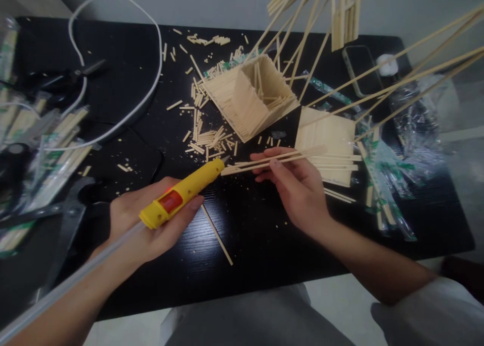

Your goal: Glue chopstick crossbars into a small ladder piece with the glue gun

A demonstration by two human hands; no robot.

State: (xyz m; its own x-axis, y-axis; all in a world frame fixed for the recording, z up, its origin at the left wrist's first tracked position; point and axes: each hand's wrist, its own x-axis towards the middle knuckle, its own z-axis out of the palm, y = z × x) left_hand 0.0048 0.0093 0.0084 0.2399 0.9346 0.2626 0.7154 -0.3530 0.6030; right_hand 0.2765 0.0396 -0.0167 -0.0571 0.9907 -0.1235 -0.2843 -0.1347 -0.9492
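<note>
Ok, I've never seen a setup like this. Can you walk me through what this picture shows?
There is no machine here: you are looking at a person's two bare hands, from a camera worn on their head that points forward and down. The left hand grips a yellow tool, which looks like a glue gun. The right hand holds a few thin wooden sticks, their ends close to the tool's tip. On the dark table stands an open-topped wooden box, with a flat stick panel to its right and short stick pieces scattered nearby. Pliers lie at the left, and a phone lies toward the far right.
</note>
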